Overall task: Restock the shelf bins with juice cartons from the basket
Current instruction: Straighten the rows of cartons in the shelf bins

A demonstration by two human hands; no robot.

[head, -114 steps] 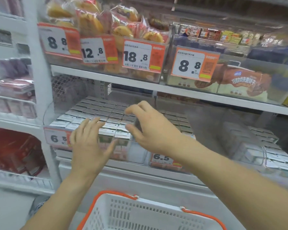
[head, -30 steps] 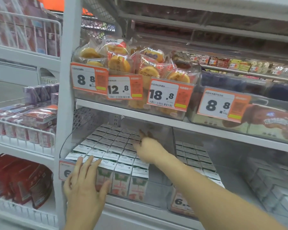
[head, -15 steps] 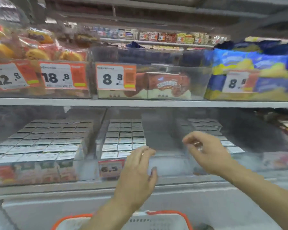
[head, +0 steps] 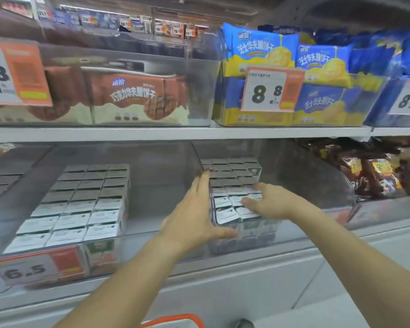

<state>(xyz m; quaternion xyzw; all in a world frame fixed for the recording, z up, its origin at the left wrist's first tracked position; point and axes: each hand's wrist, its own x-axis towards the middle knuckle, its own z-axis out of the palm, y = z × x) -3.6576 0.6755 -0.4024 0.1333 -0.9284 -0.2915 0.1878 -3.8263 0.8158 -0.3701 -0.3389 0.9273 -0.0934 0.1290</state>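
Two clear shelf bins on the lower shelf hold rows of small juice cartons with white tops. The middle bin [head: 152, 240] has cartons [head: 81, 209] in its left part and bare floor on its right. The right bin [head: 317, 185] holds a block of cartons [head: 232, 178]. My left hand [head: 194, 218] lies flat with straight fingers against that bin's left wall, thumb at its front. My right hand [head: 265, 202] rests on the front cartons' tops, fingers spread. Only an orange rim of the basket [head: 175, 319] shows at the bottom edge.
The upper shelf [head: 175, 133] carries clear bins of brown biscuit packs [head: 133, 98] and blue-yellow packs [head: 294, 67] with 8.8 price tags. A 6.5 tag [head: 33, 268] hangs on the middle bin's front. Dark snack bags [head: 376, 171] lie at right.
The view has shifted right along the shelf. Both hands moved forward from in front of the bins to the right bin: left onto its wall, right onto the carton tops.
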